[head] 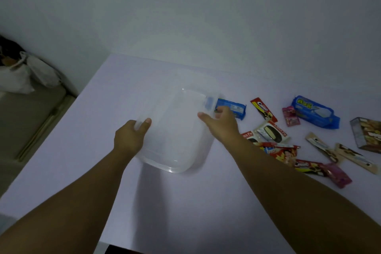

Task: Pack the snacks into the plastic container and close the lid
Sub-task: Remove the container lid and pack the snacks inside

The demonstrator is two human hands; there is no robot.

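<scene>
A clear plastic container [177, 130] with its lid on sits in the middle of the white table [103, 99]. My left hand [129, 138] grips its left side, thumb on top. My right hand [221, 123] holds its right edge near a blue latch [209, 103]. Snacks lie scattered to the right: a small blue pack [234, 107] just behind my right hand, a large blue biscuit pack [315, 112], a red cookie stick pack [263, 109], choco pie wrappers [270, 132], pink packets [290, 116] and a box [368, 134].
The table's left edge drops to a floor with a white plastic bag [18, 74] and a dark shape beside it. A plain white wall stands behind the table. More snack wrappers [321, 167] lie under and right of my right forearm.
</scene>
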